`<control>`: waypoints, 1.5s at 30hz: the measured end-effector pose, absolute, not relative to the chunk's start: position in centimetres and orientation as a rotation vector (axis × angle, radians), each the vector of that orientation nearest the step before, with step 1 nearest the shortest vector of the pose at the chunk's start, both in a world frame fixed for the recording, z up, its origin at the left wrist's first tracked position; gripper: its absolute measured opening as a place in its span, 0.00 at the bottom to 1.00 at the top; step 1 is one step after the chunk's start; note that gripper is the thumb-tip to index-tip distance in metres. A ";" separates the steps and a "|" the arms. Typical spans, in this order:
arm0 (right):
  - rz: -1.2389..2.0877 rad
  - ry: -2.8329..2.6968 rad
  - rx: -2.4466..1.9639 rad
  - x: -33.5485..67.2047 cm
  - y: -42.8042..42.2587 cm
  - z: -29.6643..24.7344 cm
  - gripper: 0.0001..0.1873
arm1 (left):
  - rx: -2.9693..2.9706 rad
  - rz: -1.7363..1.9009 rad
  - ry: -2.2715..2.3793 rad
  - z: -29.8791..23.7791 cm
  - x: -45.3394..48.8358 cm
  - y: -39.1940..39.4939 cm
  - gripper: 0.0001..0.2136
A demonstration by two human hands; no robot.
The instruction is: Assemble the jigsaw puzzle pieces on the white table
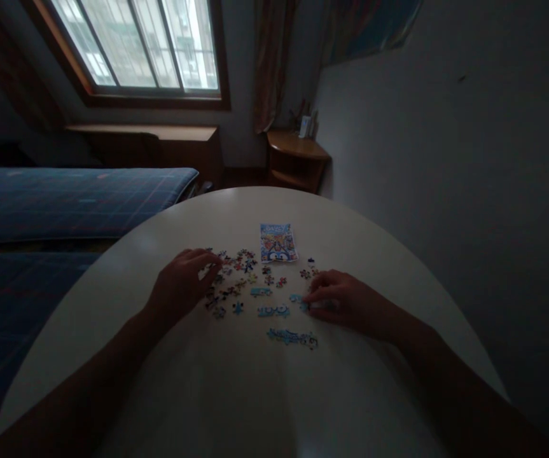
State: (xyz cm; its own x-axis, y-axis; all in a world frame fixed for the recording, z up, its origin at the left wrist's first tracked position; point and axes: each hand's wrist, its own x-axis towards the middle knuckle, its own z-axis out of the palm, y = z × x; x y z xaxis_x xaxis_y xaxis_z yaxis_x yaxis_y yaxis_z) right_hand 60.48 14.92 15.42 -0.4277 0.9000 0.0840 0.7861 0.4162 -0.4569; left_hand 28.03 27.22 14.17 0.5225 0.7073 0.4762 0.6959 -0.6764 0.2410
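Note:
Several small jigsaw pieces (238,270) lie scattered on a round white table (236,381). My left hand (183,283) rests at the left edge of the scatter, fingers curled over pieces; what they hold is hidden. My right hand (343,299) lies to the right, fingertips pinched on a blue piece (298,299). Between my hands sit joined blue strips: a short one (273,311) and a longer one (293,338) nearer me. A colourful reference picture (278,242) lies flat beyond the pieces.
A bed with a blue checked cover (64,200) stands left of the table. A wooden corner shelf (298,159) with small items is behind the table, under a curtain. A window (145,44) is at the back and a plain wall (469,159) runs along the right.

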 end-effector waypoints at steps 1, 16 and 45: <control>0.497 -2.369 -1.455 60.6 15.0 15.4 0.09 | 2.729 0.839 1.223 13.9 28.1 27.3 0.10; 0.509 -2.370 -1.467 61.0 14.9 15.2 0.08 | 2.863 0.487 0.916 10.5 28.3 28.5 0.20; 0.535 -2.377 -1.504 61.5 14.9 15.1 0.10 | 2.583 0.376 1.499 12.7 25.0 30.7 0.23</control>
State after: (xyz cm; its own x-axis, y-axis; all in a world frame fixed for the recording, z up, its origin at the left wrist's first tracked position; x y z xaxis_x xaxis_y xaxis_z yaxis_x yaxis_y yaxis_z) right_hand 61.49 14.94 15.13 -0.4205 0.9066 0.0359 0.8038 0.3905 -0.4488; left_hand 24.98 30.72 12.69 0.4751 0.8674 0.1481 0.8347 -0.4975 0.2362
